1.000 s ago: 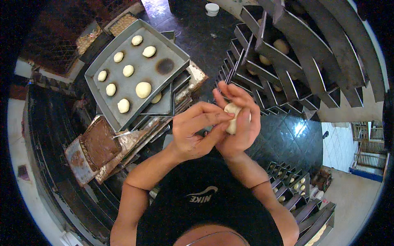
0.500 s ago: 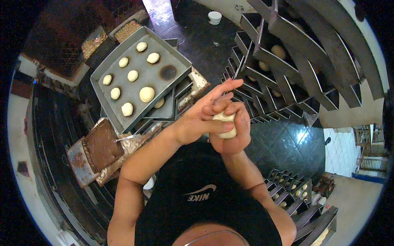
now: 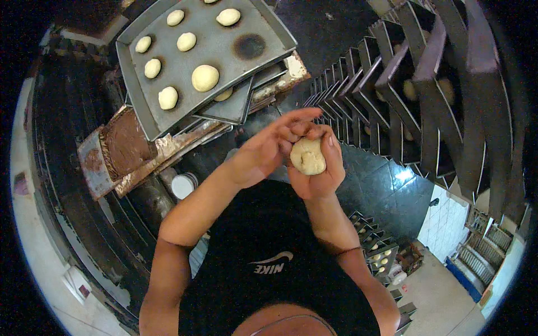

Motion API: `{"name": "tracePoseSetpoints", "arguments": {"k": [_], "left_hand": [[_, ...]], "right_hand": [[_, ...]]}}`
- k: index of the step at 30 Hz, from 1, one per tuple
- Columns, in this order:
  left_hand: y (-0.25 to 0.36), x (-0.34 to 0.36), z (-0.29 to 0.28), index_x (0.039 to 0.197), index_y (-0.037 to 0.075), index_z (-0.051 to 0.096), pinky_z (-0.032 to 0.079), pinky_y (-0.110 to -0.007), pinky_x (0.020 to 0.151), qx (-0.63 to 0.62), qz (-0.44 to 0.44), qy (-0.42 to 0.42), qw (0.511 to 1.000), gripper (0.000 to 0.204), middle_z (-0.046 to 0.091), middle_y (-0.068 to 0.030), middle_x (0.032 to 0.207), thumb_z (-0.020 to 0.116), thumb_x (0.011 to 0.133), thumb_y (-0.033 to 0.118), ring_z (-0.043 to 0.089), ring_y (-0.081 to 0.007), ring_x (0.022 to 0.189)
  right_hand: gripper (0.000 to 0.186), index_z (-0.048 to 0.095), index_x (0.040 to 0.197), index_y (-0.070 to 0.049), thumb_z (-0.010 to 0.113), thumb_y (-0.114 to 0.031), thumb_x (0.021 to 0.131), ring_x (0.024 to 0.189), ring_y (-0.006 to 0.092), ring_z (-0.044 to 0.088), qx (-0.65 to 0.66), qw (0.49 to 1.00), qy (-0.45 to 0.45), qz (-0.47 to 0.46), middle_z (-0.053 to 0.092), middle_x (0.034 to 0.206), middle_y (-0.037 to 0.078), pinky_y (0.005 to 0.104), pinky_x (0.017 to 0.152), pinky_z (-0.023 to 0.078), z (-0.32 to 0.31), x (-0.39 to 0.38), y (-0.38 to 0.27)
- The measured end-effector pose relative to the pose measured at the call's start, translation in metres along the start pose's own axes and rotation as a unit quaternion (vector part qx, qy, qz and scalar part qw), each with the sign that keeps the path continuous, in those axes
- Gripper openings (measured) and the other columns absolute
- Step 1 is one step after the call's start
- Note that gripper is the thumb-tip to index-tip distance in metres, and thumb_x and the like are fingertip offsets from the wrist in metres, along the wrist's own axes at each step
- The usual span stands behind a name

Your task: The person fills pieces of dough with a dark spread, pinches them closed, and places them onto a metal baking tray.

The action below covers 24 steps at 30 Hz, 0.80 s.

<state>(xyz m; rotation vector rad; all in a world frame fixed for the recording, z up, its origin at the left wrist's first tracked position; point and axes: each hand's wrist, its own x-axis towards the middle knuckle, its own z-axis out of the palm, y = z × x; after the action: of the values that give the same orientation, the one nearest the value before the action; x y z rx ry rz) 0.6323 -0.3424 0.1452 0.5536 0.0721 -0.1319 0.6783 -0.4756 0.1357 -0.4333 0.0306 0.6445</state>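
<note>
A round pale dough ball (image 3: pixel 309 157) with a crease and a small dent on its surface rests in my right hand (image 3: pixel 322 183), whose fingers curve round its far side. Beside it, my left hand (image 3: pixel 262 151) has its index finger stretched out past the right fingertips. Its other fingers are loosely bent against the right fingers and the ball's left edge; its thumb is blurred. To the far left sits a grey metal baking tray (image 3: pixel 224 53) with several dough balls spaced out on it. One dough ball (image 3: pixel 205 78) looks bigger than the others, and a dark round stain marks the tray's right part.
More trays (image 3: pixel 246 92) lie beneath the tray. A brown-topped board (image 3: pixel 126 140) is at the left, near a white tub (image 3: pixel 184 186). Tall stacks of dark metal trays (image 3: pixel 403 101) holding dough balls rise on the right; another tray stack (image 3: pixel 381 255) stands lower right.
The left thumb has come off the dough ball, which now shows its dented face. The view has shifted, so the tray sits higher in the picture and the white tub shows more.
</note>
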Motion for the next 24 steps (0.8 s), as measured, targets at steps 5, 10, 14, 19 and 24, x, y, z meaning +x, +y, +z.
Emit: {"name": "tracePoseSetpoints", "arguments": {"k": [5,10,14,19,24], "left_hand": [[0.012,-0.012,-0.037,0.152,0.004,0.04,0.045,-0.038,0.109,0.177,0.015,0.136,0.975,0.09,0.058,-0.0108,0.141,0.09,0.079,0.017,0.056,-0.0231,0.13],[0.052,-0.026,-0.077,0.146,0.003,0.048,0.05,-0.038,0.101,0.356,0.231,0.306,0.852,0.07,0.057,-0.0136,0.137,0.081,0.085,0.01,0.061,-0.0237,0.121],[0.103,-0.056,-0.104,0.134,0.003,0.059,0.052,-0.036,0.094,0.481,0.283,0.337,0.758,0.056,0.06,-0.014,0.13,0.079,0.082,0.007,0.063,-0.0225,0.113],[0.122,-0.054,-0.138,0.123,0.001,0.066,0.054,-0.036,0.09,0.51,0.258,0.352,0.741,0.045,0.067,-0.0161,0.118,0.079,0.08,0.006,0.067,-0.0247,0.106],[0.13,-0.065,-0.138,0.113,-0.001,0.07,0.057,-0.036,0.086,0.571,0.258,0.304,0.718,0.038,0.071,-0.0172,0.112,0.082,0.078,0.01,0.07,-0.0289,0.101]], "right_hand": [[0.032,0.061,0.111,0.003,0.054,-0.028,0.104,0.111,0.0359,0.066,-0.091,0.995,0.013,0.044,0.066,0.118,0.021,0.0475,0.099,0.052,-0.012,0.029,0.034],[0.03,0.064,0.115,0.004,0.051,-0.022,0.107,0.12,0.0395,0.066,-0.278,0.953,0.11,0.055,0.068,0.123,0.023,0.0469,0.105,0.053,0.0,0.086,0.062],[0.04,0.062,0.128,0.005,0.06,-0.028,0.105,0.116,0.0343,0.068,-0.672,0.724,-0.125,-0.094,0.069,0.124,0.024,0.0446,0.102,0.054,0.043,0.179,0.046],[0.053,0.058,0.134,0.006,0.061,-0.035,0.101,0.137,0.0412,0.052,-0.852,0.305,-0.393,-0.163,0.056,0.143,0.029,0.05,0.113,0.044,0.025,0.277,0.077],[0.062,0.051,0.141,0.005,0.054,-0.043,0.102,0.14,0.0471,0.046,-0.845,0.373,-0.38,-0.051,0.051,0.146,0.029,0.0526,0.117,0.037,0.031,0.291,0.072]]}}
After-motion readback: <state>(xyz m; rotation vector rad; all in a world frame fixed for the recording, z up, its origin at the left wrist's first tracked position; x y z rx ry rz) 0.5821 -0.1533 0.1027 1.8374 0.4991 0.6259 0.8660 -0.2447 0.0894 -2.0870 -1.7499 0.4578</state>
